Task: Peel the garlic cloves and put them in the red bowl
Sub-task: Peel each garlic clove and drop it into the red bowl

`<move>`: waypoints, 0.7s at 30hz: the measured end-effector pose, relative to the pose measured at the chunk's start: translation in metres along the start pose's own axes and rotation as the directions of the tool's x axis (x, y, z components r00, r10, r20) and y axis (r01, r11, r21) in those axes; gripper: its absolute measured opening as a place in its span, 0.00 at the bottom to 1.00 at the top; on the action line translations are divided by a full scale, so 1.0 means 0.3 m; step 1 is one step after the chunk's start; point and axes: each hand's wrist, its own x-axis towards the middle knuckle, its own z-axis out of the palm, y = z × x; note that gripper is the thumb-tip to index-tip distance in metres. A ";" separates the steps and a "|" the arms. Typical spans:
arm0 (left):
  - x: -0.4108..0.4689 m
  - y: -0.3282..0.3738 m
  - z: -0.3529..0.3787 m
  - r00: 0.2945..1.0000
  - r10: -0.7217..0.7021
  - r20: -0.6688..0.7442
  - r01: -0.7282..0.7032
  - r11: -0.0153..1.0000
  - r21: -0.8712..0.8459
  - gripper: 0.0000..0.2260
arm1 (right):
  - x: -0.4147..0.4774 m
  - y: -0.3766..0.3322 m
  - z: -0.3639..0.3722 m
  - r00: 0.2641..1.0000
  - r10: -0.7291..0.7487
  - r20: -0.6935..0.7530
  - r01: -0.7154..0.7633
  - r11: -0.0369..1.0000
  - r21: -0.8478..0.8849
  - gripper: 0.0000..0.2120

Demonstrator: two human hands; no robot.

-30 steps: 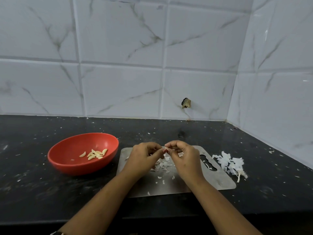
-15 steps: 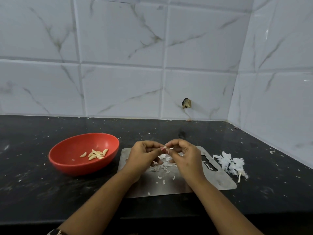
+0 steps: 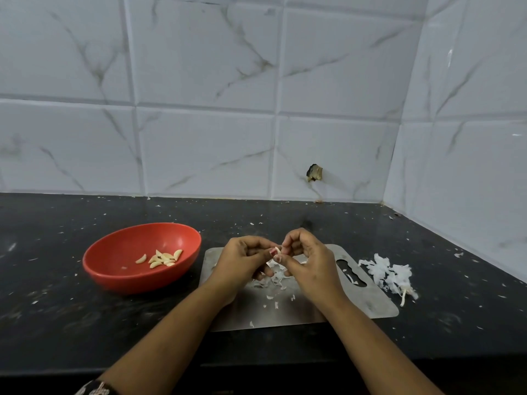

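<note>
The left hand (image 3: pixel 242 260) and right hand (image 3: pixel 310 263) have barely shifted above the steel board (image 3: pixel 368 303); each pinches the garlic clove (image 3: pixel 278 250) at its fingertips, a skin flap (image 3: pixel 270 263) now hanging loose beneath, so peeling looks nearly done; the red bowl (image 3: pixel 128 280) waits leftward.

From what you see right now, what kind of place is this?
Most likely a home kitchen corner: a dark countertop meets white marble-pattern wall tiles, and over a steel cutting board the left hand and right hand pinch a garlic clove, with peeled cloves in the red bowl.
</note>
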 end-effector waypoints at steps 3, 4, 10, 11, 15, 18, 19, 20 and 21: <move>0.000 -0.003 -0.003 1.000 0.004 0.000 -0.004 1.000 0.012 0.05 | -0.002 -0.003 0.001 1.000 -0.027 0.010 0.027 0.999 -0.017 0.11; 0.000 -0.004 -0.003 1.000 0.007 0.000 -0.007 1.000 0.018 0.05 | -0.003 -0.004 0.001 0.999 -0.031 0.011 0.032 0.999 -0.021 0.11; 0.001 -0.008 -0.004 1.000 0.024 0.001 -0.024 0.999 0.042 0.05 | -0.005 -0.007 0.001 1.000 -0.023 0.017 0.024 0.999 -0.023 0.12; 0.001 -0.009 -0.004 1.000 0.026 -0.002 -0.026 0.999 0.042 0.05 | -0.005 -0.008 0.001 1.000 -0.017 0.018 0.018 1.000 -0.020 0.12; 0.002 -0.012 -0.004 1.000 0.026 -0.005 -0.025 0.999 0.029 0.04 | -0.008 -0.010 0.001 1.000 0.005 0.025 -0.005 1.000 0.011 0.10; 0.003 -0.013 -0.003 0.999 0.031 -0.007 -0.031 0.999 0.028 0.04 | -0.007 -0.008 0.001 1.000 0.016 0.027 -0.016 1.000 0.008 0.09; 0.003 -0.014 -0.003 0.999 0.035 -0.007 -0.034 0.999 0.029 0.04 | -0.007 -0.007 0.002 0.999 0.019 0.028 -0.019 1.000 0.009 0.09; 0.004 -0.015 -0.003 0.999 0.040 -0.008 -0.039 0.999 0.032 0.03 | -0.007 -0.006 0.002 0.999 0.021 0.031 -0.022 1.000 0.012 0.09; 0.005 -0.017 -0.003 0.999 0.044 -0.009 -0.044 0.998 0.036 0.03 | -0.006 -0.006 0.002 0.999 0.023 0.032 -0.024 1.000 0.012 0.09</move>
